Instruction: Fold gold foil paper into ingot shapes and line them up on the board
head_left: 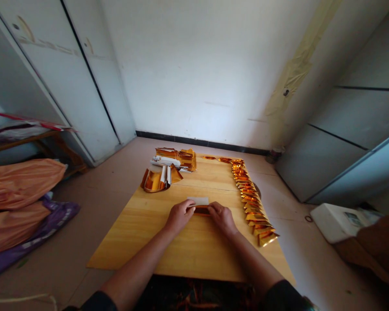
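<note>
Both hands meet over the middle of the wooden table (142, 242). My left hand (180, 216) pinches the left end of a sheet of gold foil paper (201, 210), and my right hand (222, 217) grips its right end. The sheet is bent or partly rolled, with a pale whitish flap (198, 201) standing up behind the gold part. Up the right side of the table runs a long overlapping row of folded gold foil pieces (251, 194). At the back left lie curled gold sheets (155, 180) and a stack of gold and white sheets (188, 159).
A white wall rises behind the table. Pale cabinets (52, 56) stand at the left, a grey refrigerator-like cabinet (350, 112) at the right. Orange and purple bags (22, 185) lie on the left floor. A white box (337, 222) sits at the right.
</note>
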`<state>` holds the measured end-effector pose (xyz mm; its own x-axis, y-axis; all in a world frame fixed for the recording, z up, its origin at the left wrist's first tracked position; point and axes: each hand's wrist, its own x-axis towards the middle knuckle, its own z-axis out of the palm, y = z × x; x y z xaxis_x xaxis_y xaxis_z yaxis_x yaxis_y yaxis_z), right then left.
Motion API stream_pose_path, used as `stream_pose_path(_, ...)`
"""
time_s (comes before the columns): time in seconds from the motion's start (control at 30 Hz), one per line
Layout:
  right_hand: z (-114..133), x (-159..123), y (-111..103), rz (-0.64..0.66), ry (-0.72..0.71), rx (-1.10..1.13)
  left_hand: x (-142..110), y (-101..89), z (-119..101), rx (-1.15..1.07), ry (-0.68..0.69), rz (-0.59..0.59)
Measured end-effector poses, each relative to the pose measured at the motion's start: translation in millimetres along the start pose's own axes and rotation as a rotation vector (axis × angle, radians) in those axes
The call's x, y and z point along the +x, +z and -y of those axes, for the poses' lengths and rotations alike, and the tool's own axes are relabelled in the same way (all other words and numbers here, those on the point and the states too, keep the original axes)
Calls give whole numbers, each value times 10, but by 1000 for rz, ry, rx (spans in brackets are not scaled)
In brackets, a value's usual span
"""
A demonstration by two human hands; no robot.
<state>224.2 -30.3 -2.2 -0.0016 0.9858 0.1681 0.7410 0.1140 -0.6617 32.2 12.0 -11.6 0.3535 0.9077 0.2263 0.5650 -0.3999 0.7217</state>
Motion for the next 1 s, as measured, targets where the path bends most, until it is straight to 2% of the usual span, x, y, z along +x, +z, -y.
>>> stream_pose_path(0.1,99,178,63,-45,132,-183,109,58,26,27,-80,-107)
stream_pose_path(0.2,183,301,150,-35,210,-357,162,89,34,99,-128,-144)
stream_pose_path(0.37,177,312,317,-63,205,-550,167,124,52,138,-171,-180)
stream_pose_path(0.53,127,297,376,-71,186,-589,174,146,83,147,-138,-206)
stream_pose_path(0.8,108,321,403,-81,212,-584,234,142,85,168,-159,-199)
stream_pose_path(1.0,143,357,349,-30,256,-562,261,156,62,268,-166,-186)
